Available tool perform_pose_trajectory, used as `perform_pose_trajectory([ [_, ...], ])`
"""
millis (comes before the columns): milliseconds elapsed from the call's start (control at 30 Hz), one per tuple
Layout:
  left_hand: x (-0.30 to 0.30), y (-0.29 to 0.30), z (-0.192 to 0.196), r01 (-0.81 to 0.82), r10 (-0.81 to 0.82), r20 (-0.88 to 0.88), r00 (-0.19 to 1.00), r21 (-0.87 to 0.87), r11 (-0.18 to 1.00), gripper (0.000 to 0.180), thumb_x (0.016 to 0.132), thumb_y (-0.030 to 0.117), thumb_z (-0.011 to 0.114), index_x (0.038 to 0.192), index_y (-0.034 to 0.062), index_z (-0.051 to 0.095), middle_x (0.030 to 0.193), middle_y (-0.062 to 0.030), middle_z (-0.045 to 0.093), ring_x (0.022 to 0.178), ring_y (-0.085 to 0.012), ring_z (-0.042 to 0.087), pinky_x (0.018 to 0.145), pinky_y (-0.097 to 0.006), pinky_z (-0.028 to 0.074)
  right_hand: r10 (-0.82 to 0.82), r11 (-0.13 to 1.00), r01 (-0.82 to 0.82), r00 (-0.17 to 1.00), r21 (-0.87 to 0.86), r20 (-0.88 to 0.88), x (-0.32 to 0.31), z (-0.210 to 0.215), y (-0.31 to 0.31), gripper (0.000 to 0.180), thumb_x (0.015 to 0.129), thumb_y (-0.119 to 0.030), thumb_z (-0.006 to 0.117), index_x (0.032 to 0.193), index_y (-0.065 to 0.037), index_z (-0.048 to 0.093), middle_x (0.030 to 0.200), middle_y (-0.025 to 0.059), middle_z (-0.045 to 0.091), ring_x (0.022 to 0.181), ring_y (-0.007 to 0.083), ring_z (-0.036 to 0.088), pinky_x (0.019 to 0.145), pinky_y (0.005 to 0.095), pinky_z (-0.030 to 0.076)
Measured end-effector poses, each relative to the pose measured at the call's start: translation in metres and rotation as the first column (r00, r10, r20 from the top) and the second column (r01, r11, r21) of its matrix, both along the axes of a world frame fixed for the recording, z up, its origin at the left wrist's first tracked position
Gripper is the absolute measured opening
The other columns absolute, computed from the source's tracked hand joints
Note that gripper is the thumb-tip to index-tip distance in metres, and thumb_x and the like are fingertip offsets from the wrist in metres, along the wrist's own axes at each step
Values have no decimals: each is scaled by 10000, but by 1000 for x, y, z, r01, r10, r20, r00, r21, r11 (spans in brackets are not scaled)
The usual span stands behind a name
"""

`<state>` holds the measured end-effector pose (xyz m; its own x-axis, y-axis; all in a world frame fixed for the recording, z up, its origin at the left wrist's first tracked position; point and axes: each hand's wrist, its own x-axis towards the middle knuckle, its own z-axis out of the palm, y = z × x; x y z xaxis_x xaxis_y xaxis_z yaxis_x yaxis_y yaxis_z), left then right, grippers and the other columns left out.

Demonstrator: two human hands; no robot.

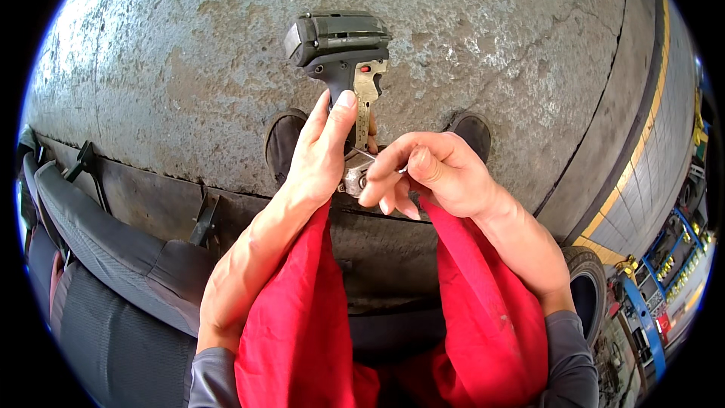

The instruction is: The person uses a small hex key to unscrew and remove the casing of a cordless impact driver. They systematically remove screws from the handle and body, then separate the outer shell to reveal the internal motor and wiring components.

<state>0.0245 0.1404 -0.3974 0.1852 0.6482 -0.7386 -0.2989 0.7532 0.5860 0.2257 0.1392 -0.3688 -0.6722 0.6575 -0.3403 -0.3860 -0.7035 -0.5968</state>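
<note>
A dark grey and beige cordless power tool stands out ahead of my knees, its thick battery end pointing away from me. My left hand wraps round its narrow body from the left side. At the near end is a bare metal head, partly covered by my right fingers. My right hand is curled beside that head, thumb and forefinger closed round a thin shiny metal rod. The rod's tip reaches the tool between body and head; most of its length is hidden by the fingers.
My dark shoes rest on the worn concrete floor. To the left lie dark padded vehicle seats with metal brackets. A tire is at my right elbow. Farther right stands a blue rack beyond a yellow floor line.
</note>
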Motion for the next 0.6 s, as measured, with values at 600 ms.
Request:
perform_pose_trajectory([
  [600,5,-4,3,19,-21,-104,994,-17,1000,876,1036,512,600,1590,-67,245,1445,-195,574,1299,-239,561,1122,-366,415,102,954,-223,871,202,480,7,36,23,239,1055,-228,629,1183,-42,706,911,13,736,737,79,597,651,257,498],
])
